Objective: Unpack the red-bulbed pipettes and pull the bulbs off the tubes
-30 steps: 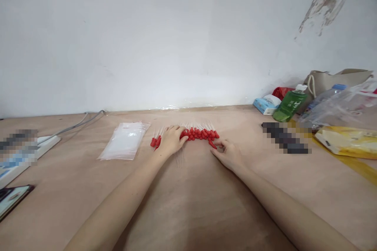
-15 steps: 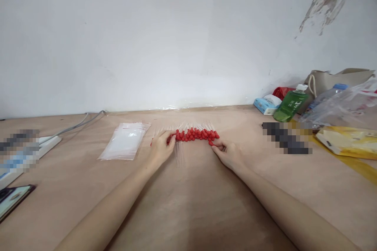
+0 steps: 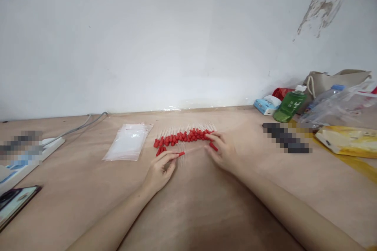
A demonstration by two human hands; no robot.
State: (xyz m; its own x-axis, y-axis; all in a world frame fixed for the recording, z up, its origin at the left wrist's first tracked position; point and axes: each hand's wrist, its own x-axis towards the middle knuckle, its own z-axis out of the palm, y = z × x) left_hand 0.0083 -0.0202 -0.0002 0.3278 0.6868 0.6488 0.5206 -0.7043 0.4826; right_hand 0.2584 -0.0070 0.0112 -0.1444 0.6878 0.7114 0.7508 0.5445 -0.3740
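1. A red-tipped tube (image 3: 182, 153) is held by its red end at the fingertips of the left hand (image 3: 161, 169); its thin, clear stem is pointed toward the right hand (image 3: 222, 150).
2. By the right hand, the near end of the row is met with parted fingers; another red piece (image 3: 213, 147) is seen between thumb and fingers, but whether it is gripped cannot be told.
3. Just beyond the held tube, a row of red-tipped tubes (image 3: 173, 138) is laid out, smooth, rounded ends nearest, clear stems toward the wall. Two loose red pieces (image 3: 160, 150) are placed just beside the left fingertips.
4. Farther left, clear plastic bags (image 3: 126, 143) are stacked flat on the brown tabletop (image 3: 188, 208).
5. At far right, a green bottle (image 3: 290, 106) is marked with white characters, too small to be read; a blue tissue pack (image 3: 265, 106) is set beside it.
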